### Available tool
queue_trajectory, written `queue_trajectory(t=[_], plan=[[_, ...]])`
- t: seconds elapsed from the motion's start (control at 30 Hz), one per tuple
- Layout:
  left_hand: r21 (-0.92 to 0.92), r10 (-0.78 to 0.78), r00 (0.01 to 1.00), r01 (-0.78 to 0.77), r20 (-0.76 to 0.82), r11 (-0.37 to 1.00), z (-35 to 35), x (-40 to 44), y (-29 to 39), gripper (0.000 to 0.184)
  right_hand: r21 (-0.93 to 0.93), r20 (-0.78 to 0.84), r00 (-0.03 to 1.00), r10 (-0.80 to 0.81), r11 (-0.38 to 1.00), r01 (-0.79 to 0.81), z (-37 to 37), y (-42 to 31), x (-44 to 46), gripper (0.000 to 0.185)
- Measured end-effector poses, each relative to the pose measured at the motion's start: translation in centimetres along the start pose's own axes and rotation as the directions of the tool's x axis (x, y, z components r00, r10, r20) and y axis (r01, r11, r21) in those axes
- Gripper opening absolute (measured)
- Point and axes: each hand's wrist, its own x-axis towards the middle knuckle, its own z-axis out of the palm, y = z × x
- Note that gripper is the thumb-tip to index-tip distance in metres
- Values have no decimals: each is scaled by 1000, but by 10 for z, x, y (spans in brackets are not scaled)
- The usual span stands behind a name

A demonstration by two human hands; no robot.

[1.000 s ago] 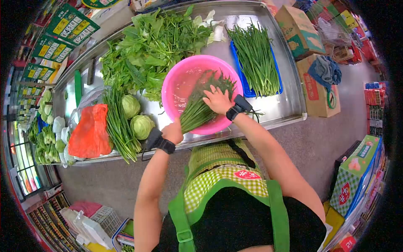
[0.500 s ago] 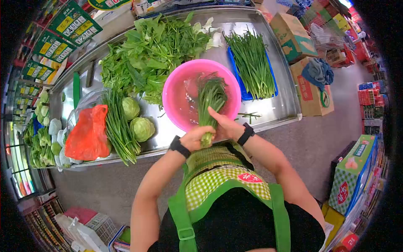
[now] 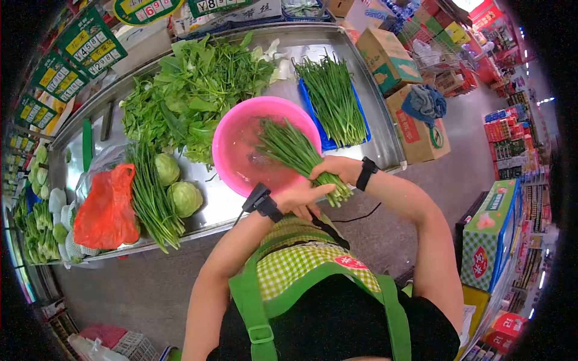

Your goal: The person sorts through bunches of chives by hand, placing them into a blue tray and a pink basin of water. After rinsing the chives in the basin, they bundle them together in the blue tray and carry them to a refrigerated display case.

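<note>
My right hand [image 3: 336,170] is wrapped round a bunch of chives [image 3: 291,144] near the stem ends. Its leaf end reaches into the pink basin [image 3: 224,123], which holds water; the stems stick out past the near right rim. My left hand [image 3: 301,197] is apart from the stems or only just beside them, thumb stretched out and fingers spread, by the basin's near rim. A blue tray [image 3: 328,143] piled with more chives [image 3: 337,99] stands right of the basin. Leafy greens [image 3: 192,90] lie heaped behind and left of it.
On the metal table [image 3: 385,141], two cabbages [image 3: 184,199], another bunch of chives [image 3: 153,201] and a red plastic bag [image 3: 105,207] lie at left. Cardboard boxes [image 3: 415,123] stand beyond the right edge, a blue cloth [image 3: 425,103] on top. Price signs [image 3: 93,45] stand at upper left.
The chives have swung from upright to slanting, stems now toward the lower right. My left hand has let go of the stems and opened; my right hand holds them. The view has shifted.
</note>
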Motion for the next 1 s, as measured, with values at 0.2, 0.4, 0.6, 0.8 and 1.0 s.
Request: queue_trajectory(t=[0.2,0.4,0.6,0.8,1.0], plan=[[59,275,951,-270,-143,961,-19,-9,-13,60,99,-9,1000,6,995,-6,-6,5,-35,27],[-201,422,896,-442,-136,874,-6,18,-22,53,106,-86,986,-143,983,152,19,-8,-44,28],[-204,451,875,-481,-177,852,-8,48,-27,40,32,-137,972,-188,980,194,19,-3,-39,32],[-261,377,913,-406,-155,876,10,14,-12,41,-23,-107,976,-187,982,186,10,-1,-32,33],[-97,470,802,-536,-369,838,15,44,-13,36,-21,-123,952,-281,960,280,12,0,-45,39]])
